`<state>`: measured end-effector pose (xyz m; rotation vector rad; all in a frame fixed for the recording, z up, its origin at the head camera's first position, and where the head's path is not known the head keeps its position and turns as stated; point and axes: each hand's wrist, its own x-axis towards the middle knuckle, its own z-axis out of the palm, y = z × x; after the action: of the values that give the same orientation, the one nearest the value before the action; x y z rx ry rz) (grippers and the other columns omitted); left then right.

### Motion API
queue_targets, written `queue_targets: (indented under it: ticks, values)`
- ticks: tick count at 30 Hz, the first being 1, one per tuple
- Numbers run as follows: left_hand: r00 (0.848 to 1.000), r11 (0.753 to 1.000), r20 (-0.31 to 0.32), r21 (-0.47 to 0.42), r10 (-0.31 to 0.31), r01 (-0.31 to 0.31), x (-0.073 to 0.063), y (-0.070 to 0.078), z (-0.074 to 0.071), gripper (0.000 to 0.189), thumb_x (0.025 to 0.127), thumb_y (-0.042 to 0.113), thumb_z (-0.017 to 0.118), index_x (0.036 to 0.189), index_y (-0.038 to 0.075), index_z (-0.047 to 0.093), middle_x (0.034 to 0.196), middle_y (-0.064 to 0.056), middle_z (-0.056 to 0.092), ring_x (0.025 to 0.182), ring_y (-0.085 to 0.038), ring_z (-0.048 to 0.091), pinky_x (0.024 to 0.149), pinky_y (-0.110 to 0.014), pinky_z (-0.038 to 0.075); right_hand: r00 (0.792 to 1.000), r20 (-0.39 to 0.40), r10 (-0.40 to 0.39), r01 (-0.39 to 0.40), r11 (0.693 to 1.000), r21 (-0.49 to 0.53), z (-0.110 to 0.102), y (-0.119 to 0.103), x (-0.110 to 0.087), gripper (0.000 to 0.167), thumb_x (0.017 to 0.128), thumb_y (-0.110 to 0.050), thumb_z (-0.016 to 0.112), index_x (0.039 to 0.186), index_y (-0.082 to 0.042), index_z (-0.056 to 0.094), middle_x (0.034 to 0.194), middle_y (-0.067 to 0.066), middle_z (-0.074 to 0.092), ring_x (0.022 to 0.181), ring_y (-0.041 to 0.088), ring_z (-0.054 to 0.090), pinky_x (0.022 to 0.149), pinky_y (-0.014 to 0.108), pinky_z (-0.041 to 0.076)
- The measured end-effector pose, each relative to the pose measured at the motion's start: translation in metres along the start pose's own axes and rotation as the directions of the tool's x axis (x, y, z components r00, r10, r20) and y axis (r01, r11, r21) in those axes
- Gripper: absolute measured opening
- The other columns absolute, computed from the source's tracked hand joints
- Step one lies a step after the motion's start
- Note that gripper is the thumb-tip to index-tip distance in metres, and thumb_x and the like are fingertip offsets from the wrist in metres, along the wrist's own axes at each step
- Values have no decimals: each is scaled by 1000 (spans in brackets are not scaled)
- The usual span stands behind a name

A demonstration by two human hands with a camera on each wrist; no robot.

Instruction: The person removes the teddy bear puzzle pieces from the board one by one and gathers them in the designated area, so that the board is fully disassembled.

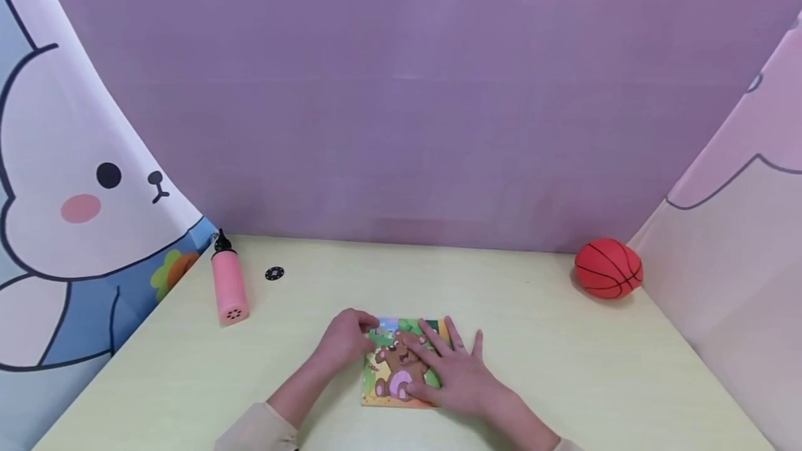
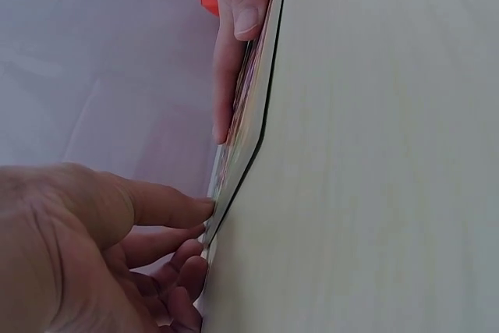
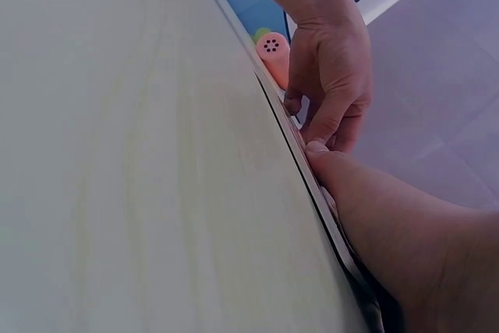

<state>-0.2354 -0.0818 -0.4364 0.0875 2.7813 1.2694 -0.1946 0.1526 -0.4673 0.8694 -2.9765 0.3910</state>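
A thin, square picture board (image 1: 385, 395) printed with a brown cartoon bear lies flat on the table. At its upper left corner, my left hand (image 1: 347, 336) pinches the edge with thumb and forefinger, the other fingers curled, as the left wrist view (image 2: 86, 247) also has it. My right hand (image 1: 466, 378) rests over the right half with fingers spread, covering that part of the picture. From the right wrist view, the right thumb (image 3: 323, 157) lies along the top surface, close to the left hand (image 3: 331, 68).
A pink hand pump (image 1: 230, 287) with a black nozzle lies at the back left of the table (image 1: 313, 277). Beside it sits a small black disc (image 1: 274, 273). A red toy basketball (image 1: 608, 268) is at the back right. Purple cloth (image 1: 401, 124) hangs behind, with printed cloths on both sides.
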Motion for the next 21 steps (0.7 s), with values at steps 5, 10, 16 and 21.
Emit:
queue_targets:
  ticks: [5, 10, 16, 21]
  values:
    - [1000, 1000, -15, -3, 12, -12, 0, -2, 0, 37, 70, -8, 79, 106, 0, 72, 95, -6, 63, 92, -25, 60, 89, -46, 52, 1000, 5, -1, 1, 1000, 1, 1, 0, 0, 74, 93, -78, 38, 159, -45, 25, 168, 1, 18, 148, 52, 10, 95, 89, 6]
    - [999, 999, -20, -9, 32, -33, 0, -2, 0, 38, 68, -9, 79, 104, 0, 72, 94, -6, 63, 90, -24, 59, 88, -46, 52, 1000, 3, -1, 1, 1000, -6, 0, 0, 0, 74, 94, -77, 38, 159, -44, 26, 168, 0, 18, 148, 52, 10, 95, 89, 6]
    - [1000, 999, -10, -23, 25, -25, 1, -1, -1, 39, 68, -8, 79, 105, 0, 70, 95, -6, 63, 90, -24, 59, 88, -45, 52, 1000, 5, 4, -4, 1000, -1, 0, 0, 0, 74, 94, -77, 38, 159, -45, 25, 168, 0, 17, 148, 51, 9, 96, 88, 6]
    - [1000, 997, -5, -75, 15, -15, 0, 0, -3, 34, 72, -4, 79, 104, 0, 70, 93, -6, 63, 87, -22, 58, 82, -41, 54, 1000, 7, 5, -6, 1000, 6, -1, -1, 0, 73, 94, -76, 39, 159, -45, 26, 168, 0, 18, 149, 51, 9, 96, 88, 5]
